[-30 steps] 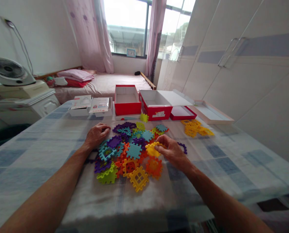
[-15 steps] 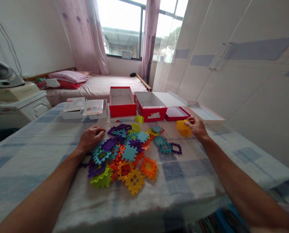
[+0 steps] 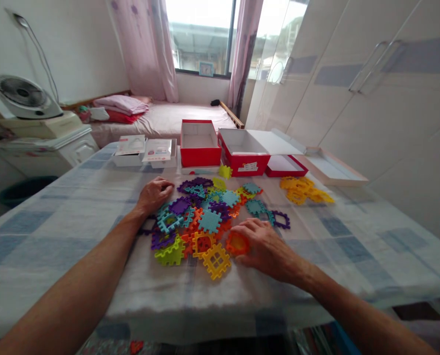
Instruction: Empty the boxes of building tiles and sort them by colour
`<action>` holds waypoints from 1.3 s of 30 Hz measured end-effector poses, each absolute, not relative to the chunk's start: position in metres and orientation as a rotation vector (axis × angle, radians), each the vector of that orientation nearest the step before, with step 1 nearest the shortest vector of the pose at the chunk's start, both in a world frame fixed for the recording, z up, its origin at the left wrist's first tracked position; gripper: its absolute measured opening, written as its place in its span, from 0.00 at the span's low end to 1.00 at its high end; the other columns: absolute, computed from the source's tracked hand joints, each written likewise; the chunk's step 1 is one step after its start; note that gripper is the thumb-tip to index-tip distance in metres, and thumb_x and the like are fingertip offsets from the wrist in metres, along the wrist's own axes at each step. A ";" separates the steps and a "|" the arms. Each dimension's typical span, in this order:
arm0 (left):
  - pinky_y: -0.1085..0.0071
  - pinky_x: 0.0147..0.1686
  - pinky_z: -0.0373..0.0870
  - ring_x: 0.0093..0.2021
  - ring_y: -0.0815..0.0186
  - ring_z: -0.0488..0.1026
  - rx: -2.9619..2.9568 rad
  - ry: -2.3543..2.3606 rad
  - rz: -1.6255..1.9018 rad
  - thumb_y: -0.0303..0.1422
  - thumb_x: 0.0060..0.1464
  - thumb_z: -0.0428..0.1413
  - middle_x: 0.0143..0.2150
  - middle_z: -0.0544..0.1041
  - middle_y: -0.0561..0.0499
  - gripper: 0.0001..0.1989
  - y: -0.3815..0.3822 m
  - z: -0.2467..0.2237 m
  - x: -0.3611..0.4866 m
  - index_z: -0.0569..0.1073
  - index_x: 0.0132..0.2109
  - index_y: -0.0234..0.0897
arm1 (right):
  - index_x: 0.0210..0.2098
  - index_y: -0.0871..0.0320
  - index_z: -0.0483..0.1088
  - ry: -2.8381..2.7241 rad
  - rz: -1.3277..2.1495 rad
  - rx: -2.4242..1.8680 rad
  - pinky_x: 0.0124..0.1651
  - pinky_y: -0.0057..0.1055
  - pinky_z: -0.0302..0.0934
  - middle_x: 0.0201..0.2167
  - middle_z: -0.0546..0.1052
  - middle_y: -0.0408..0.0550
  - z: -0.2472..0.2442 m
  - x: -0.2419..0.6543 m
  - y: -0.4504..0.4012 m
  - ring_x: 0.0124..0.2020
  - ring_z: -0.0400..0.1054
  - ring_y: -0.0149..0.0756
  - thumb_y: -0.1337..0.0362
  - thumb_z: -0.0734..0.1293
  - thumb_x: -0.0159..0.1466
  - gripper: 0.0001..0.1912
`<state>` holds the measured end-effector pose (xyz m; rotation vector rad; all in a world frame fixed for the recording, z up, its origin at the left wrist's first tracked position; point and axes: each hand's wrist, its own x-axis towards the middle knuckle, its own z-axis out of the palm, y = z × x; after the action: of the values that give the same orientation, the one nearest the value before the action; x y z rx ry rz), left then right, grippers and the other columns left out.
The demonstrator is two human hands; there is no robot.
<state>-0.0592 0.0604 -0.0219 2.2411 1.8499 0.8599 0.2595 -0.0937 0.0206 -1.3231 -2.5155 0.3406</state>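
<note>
A heap of toothed plastic building tiles in teal, purple, green, orange and yellow lies on the table, with a teal tile [image 3: 209,221] near its middle. At the heap's right front edge, my right hand [image 3: 266,246] has thumb and fingers around an orange tile [image 3: 237,243], somewhat blurred. My left hand [image 3: 155,195] rests on the cloth at the heap's left side, its fingers curled in with nothing visible in them. A yellow tile with a window grid [image 3: 216,261] lies at the front. Apart on the right sits a small pile of yellow tiles [image 3: 301,190].
Along the table's far side stand an open red box [image 3: 201,157], a second red box [image 3: 245,165] with its lid folded right, a shallow red lid [image 3: 286,172] and a pale tray [image 3: 334,167]. Two white boxes [image 3: 161,153] are at the left. A checked cloth [image 3: 356,246] covers the table.
My right hand has let go of a yellow tile at the right-hand pile and come back left and nearer, onto the orange tile. My left hand stays put. The view has shifted slightly.
</note>
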 end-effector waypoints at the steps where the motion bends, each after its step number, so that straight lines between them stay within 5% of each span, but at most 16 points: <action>1: 0.73 0.44 0.66 0.41 0.63 0.72 2.243 1.851 0.861 0.37 0.51 0.45 0.42 0.75 0.48 0.18 0.060 -0.022 -0.059 0.78 0.38 0.37 | 0.48 0.52 0.67 -2.491 0.329 -1.348 0.50 0.42 0.56 0.44 0.73 0.50 0.018 0.259 -0.093 0.49 0.62 0.43 0.60 0.69 0.54 0.22; 12: 0.73 0.44 0.66 0.40 0.64 0.72 2.264 1.854 0.855 0.37 0.51 0.45 0.42 0.75 0.48 0.18 0.061 -0.022 -0.059 0.78 0.38 0.37 | 0.51 0.51 0.65 -2.200 0.636 -1.380 0.50 0.36 0.60 0.48 0.72 0.46 0.026 0.277 -0.082 0.47 0.66 0.37 0.60 0.62 0.61 0.18; 19: 0.72 0.44 0.66 0.40 0.63 0.72 2.272 1.844 0.872 0.37 0.51 0.45 0.41 0.76 0.47 0.18 0.060 -0.022 -0.058 0.78 0.38 0.36 | 0.49 0.56 0.66 -2.176 -0.045 -1.559 0.55 0.46 0.54 0.50 0.68 0.54 0.018 0.278 -0.080 0.53 0.59 0.46 0.60 0.65 0.58 0.19; 31: 0.72 0.43 0.67 0.40 0.63 0.73 2.275 1.862 0.889 0.35 0.51 0.46 0.42 0.76 0.48 0.17 0.060 -0.023 -0.058 0.78 0.38 0.36 | 0.43 0.59 0.65 -2.297 0.117 -1.607 0.47 0.41 0.60 0.40 0.68 0.52 -0.002 0.264 -0.088 0.44 0.62 0.44 0.59 0.70 0.52 0.21; 35: 0.73 0.43 0.67 0.39 0.64 0.73 2.264 1.855 0.888 0.35 0.51 0.46 0.41 0.76 0.48 0.17 0.060 -0.023 -0.058 0.78 0.37 0.36 | 0.34 0.57 0.62 -2.214 0.316 -1.561 0.43 0.35 0.61 0.36 0.66 0.48 0.000 0.265 -0.092 0.39 0.63 0.37 0.62 0.62 0.60 0.05; 39: 0.73 0.43 0.67 0.40 0.64 0.73 2.260 1.846 0.890 0.35 0.51 0.46 0.41 0.76 0.48 0.16 0.061 -0.024 -0.058 0.78 0.37 0.37 | 0.36 0.55 0.61 -2.243 0.632 -1.350 0.47 0.32 0.60 0.40 0.68 0.47 0.019 0.248 -0.112 0.43 0.64 0.33 0.64 0.55 0.66 0.06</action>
<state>-0.0585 0.0613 -0.0241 2.2600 1.8462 0.8895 0.2478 -0.1124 0.0188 -1.3496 -2.2427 0.6315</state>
